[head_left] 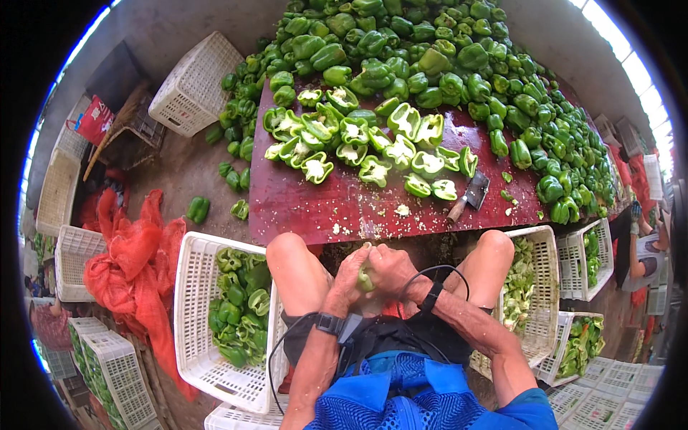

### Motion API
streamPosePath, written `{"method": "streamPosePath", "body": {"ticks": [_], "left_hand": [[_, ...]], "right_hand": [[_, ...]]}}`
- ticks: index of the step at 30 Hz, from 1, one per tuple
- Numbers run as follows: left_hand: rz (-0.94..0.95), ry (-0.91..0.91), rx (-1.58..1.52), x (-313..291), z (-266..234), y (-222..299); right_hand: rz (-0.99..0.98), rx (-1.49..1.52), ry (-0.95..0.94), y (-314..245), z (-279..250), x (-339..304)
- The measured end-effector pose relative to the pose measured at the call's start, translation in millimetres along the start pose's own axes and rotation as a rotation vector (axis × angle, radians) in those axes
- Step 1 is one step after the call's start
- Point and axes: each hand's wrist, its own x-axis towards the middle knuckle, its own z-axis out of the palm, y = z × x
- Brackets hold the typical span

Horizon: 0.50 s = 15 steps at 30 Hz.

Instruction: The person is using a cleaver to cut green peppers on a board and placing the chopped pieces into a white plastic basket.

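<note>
In front of my knees, my left hand [350,274] and my right hand [393,268] are closed together around a green bell pepper piece [366,279]. Most of the piece is hidden by the fingers. Before me on the red board [301,211] lie several halved bell peppers [355,132], pale cores and seeds showing. A small cleaver [469,196] with a wooden handle rests near the board's front edge, right of the halves. Seeds and scraps are strewn around it. At my left knee, a white crate [193,326] holds cored green pepper pieces [236,308].
A big heap of whole green peppers [430,50] covers the back and right of the board. By my right leg stands a white crate [548,301] of pale trimmings. Red mesh sacks [136,258] lie on the left floor. Another person [645,258] is at far right.
</note>
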Motion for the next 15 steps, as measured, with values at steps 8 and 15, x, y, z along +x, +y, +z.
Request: {"method": "streamPosePath", "body": {"ticks": [8,15], "left_hand": [[0.080,-0.164,0.029,-13.1,15.4,15.1],[0.027,-0.371,0.174,-27.7,39.1,22.6]], "right_hand": [[0.230,0.708,-0.058,20.0,-36.9,16.4],[0.621,1.729,0.198,20.0,-78.2,-14.9]]}}
